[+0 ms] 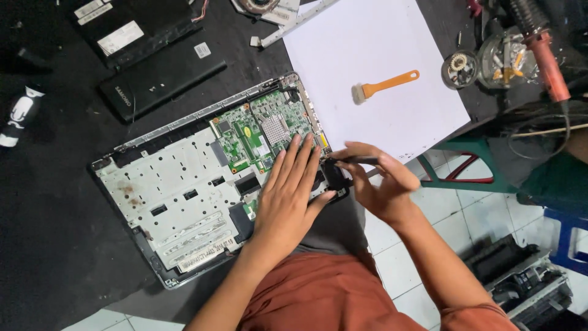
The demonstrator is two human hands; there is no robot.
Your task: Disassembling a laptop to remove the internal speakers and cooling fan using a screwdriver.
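The left hand [288, 196] lies flat, fingers spread and straight, pressing on the near right corner of the opened laptop [184, 190], fingertips reaching the green board [257, 132]. The right hand [383, 181] is just beside it, closed around a thin dark tool [358, 160] whose tip points left at a small black part [334, 175] at the laptop's edge, between the 2 hands. The laptop rests tilted on the dark table [55, 233], its corner overhanging the person's lap. Beyond the hands, a white sheet [380, 43] carries an orange brush [386, 84]. 2 black flat packs [153, 61] lie at the table's far left.
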